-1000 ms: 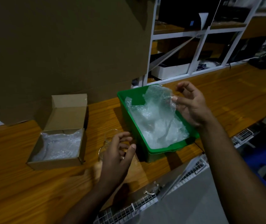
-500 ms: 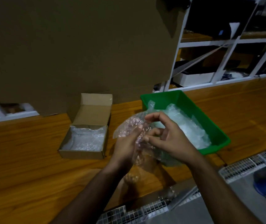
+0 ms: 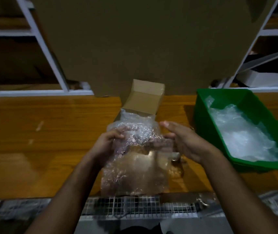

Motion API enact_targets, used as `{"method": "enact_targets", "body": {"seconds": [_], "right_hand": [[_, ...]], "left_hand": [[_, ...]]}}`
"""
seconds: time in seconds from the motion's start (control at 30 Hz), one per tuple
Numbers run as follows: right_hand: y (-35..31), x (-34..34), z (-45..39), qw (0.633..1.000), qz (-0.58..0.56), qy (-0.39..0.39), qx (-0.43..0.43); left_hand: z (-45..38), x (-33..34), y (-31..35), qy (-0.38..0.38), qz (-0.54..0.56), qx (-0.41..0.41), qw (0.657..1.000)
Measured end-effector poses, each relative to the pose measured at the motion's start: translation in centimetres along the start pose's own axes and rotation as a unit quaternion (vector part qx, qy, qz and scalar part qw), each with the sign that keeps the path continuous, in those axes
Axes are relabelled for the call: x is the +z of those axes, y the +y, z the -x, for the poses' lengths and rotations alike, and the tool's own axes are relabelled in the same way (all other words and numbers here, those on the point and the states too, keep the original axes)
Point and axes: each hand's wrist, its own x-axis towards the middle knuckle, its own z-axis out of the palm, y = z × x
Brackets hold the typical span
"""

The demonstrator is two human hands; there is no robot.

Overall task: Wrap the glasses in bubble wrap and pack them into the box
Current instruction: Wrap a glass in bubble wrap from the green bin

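- A sheet of bubble wrap (image 3: 135, 159) hangs spread between a person's two hands above the near edge of a wooden table (image 3: 50, 132), held up and open, apparently so that it can be folded round a glass.
- A glass (image 3: 175, 159) shows only as a faint clear shape with a bright rim behind the sheet's right edge, low by the right wrist; whether it rests on the table or is already caught in the wrap cannot be told.
- The left hand (image 3: 108, 142) grips the sheet's upper left part, fingers curled into the crumpled plastic, which keeps that side bunched and steady.
- The right hand (image 3: 184, 141) holds the upper right part with its thumb over the front; its fingers lie behind the plastic, so how tightly they close is unclear, though they seem to pinch the edge.
- The cardboard box (image 3: 143, 102) stands open just beyond the sheet, lid flap raised and tilted back, with more wrap visible inside, probably as padding, so the bundle has a short way to travel.
- A green bin (image 3: 202, 115) sits to the right, within easy reach, loaded with spare clear wrap.
- A large brown cardboard panel (image 3: 135, 39) stands behind the box, with white shelving (image 3: 50, 53) on either side.
- Wrapping is judged barely begun; packing is not yet done.
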Motion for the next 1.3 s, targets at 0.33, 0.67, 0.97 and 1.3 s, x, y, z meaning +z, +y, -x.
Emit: {"method": "enact_targets", "body": {"seconds": [0.33,0.67,0.97,1.3], "right_hand": [[-0.6,6.4,-5.2,0.983,0.074,0.078,-0.152],[4.1,7.1,-3.7,0.871,0.274,0.138,-0.383],[15.2,5.0,-3.2,0.859,0.386,0.069,-0.329],[14.8,5.2,-3.5,0.894,0.345,0.038,-0.285]], "left_hand": [[-0.3,-9.4,2.4,0.065,-0.127,0.107,0.984],[3.4,-12.7,-0.7,0.077,-0.244,0.278,0.926],[7.4,-15.7,-11.0,0.020,-0.289,0.221,0.931],[7.6,-14.8,-9.5,0.039,-0.292,0.173,0.940]]}}
